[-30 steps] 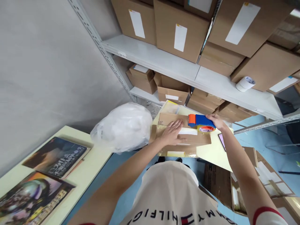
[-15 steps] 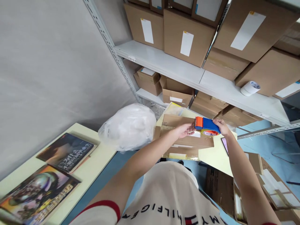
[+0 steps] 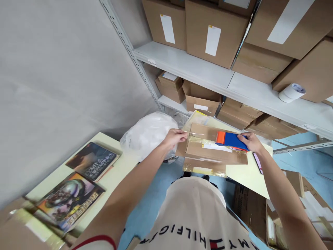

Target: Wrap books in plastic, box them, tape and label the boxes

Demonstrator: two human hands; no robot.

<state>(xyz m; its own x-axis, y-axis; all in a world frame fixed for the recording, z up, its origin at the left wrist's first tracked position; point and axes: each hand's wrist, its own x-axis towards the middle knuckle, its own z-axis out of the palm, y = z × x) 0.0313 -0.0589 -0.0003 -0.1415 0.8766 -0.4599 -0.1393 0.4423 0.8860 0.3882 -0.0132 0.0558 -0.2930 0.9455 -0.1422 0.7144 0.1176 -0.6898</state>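
A blue and orange tape dispenser (image 3: 232, 140) is in my right hand (image 3: 249, 141), fingers wrapped round its back end. It sits low over a flat cardboard box (image 3: 205, 130), its orange front pointing left. Beyond the box's left edge, my left hand (image 3: 176, 137) pinches the end of a strip of clear packing tape (image 3: 195, 134). The strip runs right across the box toward the dispenser. A white label (image 3: 208, 144) shows on the box, partly behind the dispenser. The tape roll is mostly hidden under the dispenser's body.
Under the box stands a pale yellow table (image 3: 256, 184), with a phone (image 3: 258, 163) at its right. A white plastic bag (image 3: 148, 133) bulges at the left. Books (image 3: 70, 198) lie on another table. Shelves (image 3: 187, 71) behind hold cartons and white tape rolls (image 3: 291, 92).
My left hand has moved left from the dispenser's front to past the box's left edge, drawing out tape. The dispenser remains over the box in my right hand. The view has shifted slightly.
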